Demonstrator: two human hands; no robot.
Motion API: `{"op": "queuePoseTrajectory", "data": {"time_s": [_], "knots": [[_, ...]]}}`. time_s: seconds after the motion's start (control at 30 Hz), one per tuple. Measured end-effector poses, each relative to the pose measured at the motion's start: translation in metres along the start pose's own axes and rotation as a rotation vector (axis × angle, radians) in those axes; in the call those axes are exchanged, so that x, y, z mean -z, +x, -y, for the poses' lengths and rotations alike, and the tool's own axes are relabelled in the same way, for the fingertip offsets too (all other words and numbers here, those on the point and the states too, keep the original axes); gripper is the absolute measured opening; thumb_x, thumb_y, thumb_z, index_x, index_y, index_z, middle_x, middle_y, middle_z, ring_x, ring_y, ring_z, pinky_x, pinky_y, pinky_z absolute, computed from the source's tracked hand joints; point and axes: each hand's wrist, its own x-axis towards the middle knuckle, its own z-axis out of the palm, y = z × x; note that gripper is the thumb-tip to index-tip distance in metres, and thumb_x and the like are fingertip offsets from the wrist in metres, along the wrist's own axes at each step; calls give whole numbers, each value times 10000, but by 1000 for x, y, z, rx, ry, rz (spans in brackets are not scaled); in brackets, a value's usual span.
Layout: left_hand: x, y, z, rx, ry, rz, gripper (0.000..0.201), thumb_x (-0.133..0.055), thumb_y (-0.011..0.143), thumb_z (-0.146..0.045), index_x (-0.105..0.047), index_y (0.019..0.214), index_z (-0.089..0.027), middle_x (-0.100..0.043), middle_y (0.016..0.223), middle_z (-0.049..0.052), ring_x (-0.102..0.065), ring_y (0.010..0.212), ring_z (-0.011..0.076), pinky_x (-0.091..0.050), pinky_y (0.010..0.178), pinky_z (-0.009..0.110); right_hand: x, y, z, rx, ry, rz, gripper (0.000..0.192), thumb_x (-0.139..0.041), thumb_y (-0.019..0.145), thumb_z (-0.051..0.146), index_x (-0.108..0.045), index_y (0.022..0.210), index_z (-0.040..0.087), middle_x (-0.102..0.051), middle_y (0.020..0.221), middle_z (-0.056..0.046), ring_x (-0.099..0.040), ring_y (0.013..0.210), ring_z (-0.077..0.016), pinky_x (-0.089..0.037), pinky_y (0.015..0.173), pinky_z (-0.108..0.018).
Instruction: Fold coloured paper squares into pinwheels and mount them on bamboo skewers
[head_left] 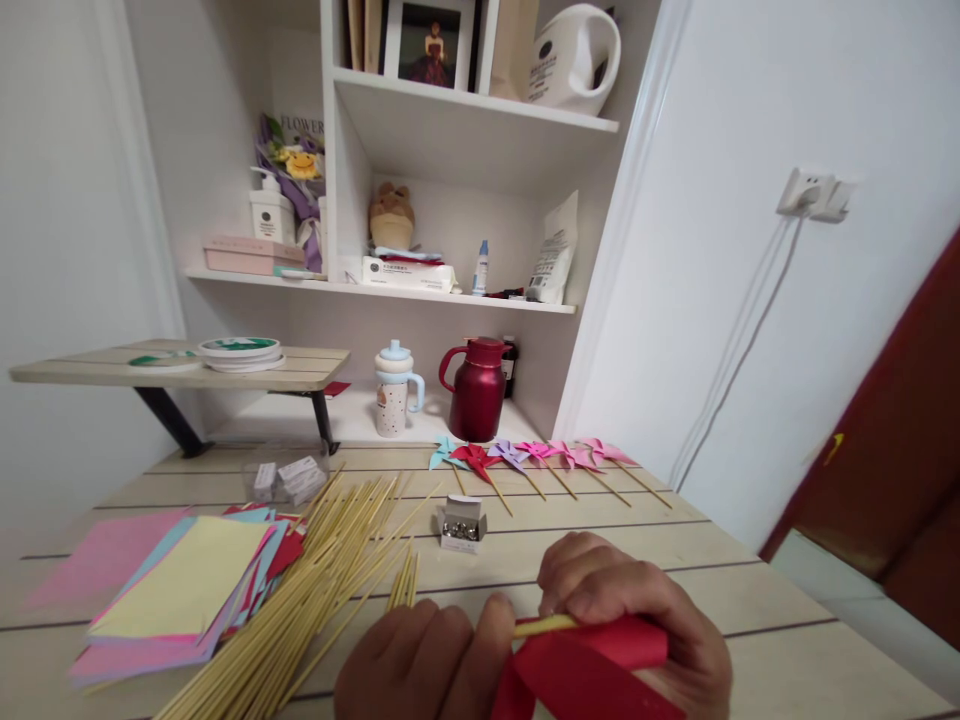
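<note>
Low in the head view, a red paper pinwheel with folded, curling blades is held between my two hands. A short length of bamboo stick shows across the gap between them. My left hand is closed, its fingers curled at the stick's left end and beside the red paper. My right hand is closed around the paper's right side, its fingertips pressing by the stick. The grip points are partly hidden. Beyond my hands stands a small open box of metal pins.
Left of my hands lie loose bamboo sticks and stacked coloured paper. Several finished pinwheels line the table's back edge. Behind them stand a red jug and a cup. A clear container sits back left, beside a raised board.
</note>
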Motion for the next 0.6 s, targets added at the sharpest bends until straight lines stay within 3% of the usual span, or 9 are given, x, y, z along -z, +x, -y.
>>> {"op": "queuePoseTrajectory", "data": {"time_s": [0.2,0.4,0.6], "knots": [[4,3,12,-112,-28,66,279,-361,998,-140,-640,997,-150,-654,583,-37,-572,529,118,-389,627,281,4,1,-4,94,-42,69,131,-649,908,229,-681,1035,230,-732,789,-69,-664,672,-203,-535,615,-382],[0,-8,28,108,-170,164,258,-482,971,-241,-632,1167,-167,-697,866,35,-612,799,163,-410,817,326,15,2,-10,79,-67,98,152,-648,905,212,-681,1050,240,-729,829,-78,-668,701,-218,-536,628,-401],[0,-13,34,121,-233,217,229,-520,950,-225,-628,1151,-204,-668,779,-6,-596,729,152,-406,784,315,20,3,-15,68,-68,83,150,-649,909,231,-685,1054,243,-723,825,-73,-662,715,-213,-521,647,-398]]}}
